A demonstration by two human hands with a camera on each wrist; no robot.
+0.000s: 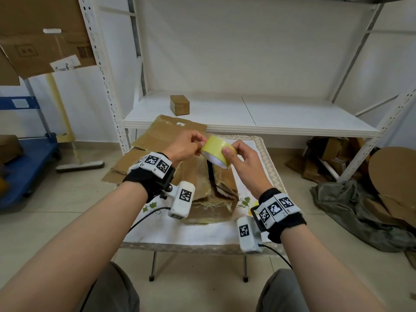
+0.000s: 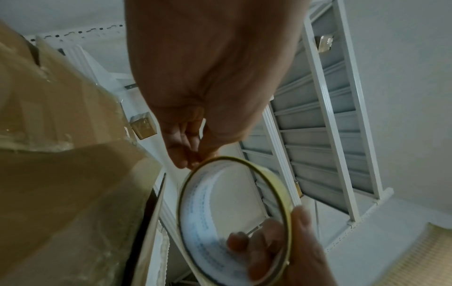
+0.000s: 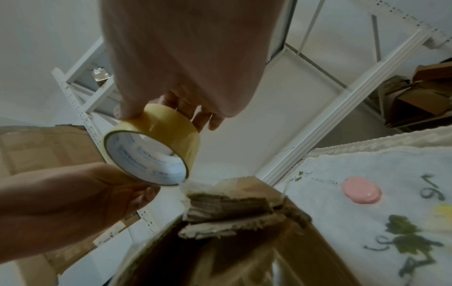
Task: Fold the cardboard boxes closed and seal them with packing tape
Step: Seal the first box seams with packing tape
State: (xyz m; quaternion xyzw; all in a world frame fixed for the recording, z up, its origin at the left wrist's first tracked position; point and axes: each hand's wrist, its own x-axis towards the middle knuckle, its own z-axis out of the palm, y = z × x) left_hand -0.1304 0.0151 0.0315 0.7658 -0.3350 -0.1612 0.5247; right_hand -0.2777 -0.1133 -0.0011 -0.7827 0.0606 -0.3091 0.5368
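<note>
Above a worn box (image 1: 211,188) on the bench (image 1: 202,235), the right hand (image 1: 243,163) grips a yellow tape roll (image 1: 218,152) while the left hand (image 1: 186,146) pinches its edge.

Glossy yellow plastic tape (image 1: 218,151) on a white paper core; a matt brown cardboard box (image 1: 211,194) with torn, rough flaps under shiny clear film; a white embroidered cloth (image 1: 198,233); painted metal shelf (image 1: 292,122).
</note>
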